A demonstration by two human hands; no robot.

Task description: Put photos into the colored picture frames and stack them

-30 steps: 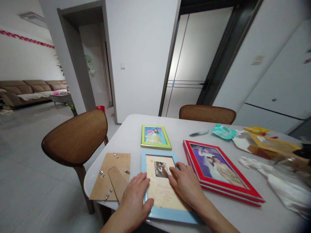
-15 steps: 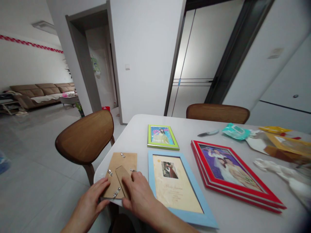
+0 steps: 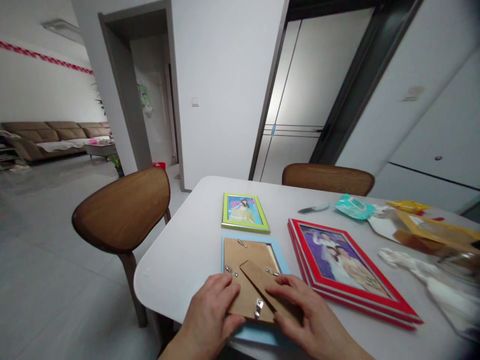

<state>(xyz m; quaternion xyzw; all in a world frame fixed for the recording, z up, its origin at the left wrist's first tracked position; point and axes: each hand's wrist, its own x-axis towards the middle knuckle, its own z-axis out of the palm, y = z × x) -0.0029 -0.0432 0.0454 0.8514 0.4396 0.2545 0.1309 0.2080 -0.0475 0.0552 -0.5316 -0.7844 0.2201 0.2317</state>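
A brown frame backing board (image 3: 245, 280) with small metal clips and a flap-like stand (image 3: 275, 297) lies over the light blue photo frame (image 3: 267, 336), covering most of its picture. My left hand (image 3: 210, 312) grips the board's lower left edge, fingers on top and thumb at the near side. On the other side, my right hand (image 3: 307, 312) closes over the stand and the board's right edge. Whether the board sits flush on the blue frame cannot be seen.
A green photo frame (image 3: 245, 229) lies beyond the board. To the right are stacked red frames (image 3: 300, 252), a knife (image 3: 313, 208), a teal wipes pack (image 3: 354, 206), and crumpled packaging (image 3: 431, 232). Wooden chairs (image 3: 123, 207) stand by the white table (image 3: 176, 265).
Both hands have carried the backing board rightward from the table's left corner onto the blue frame. The camera view has shifted slightly.
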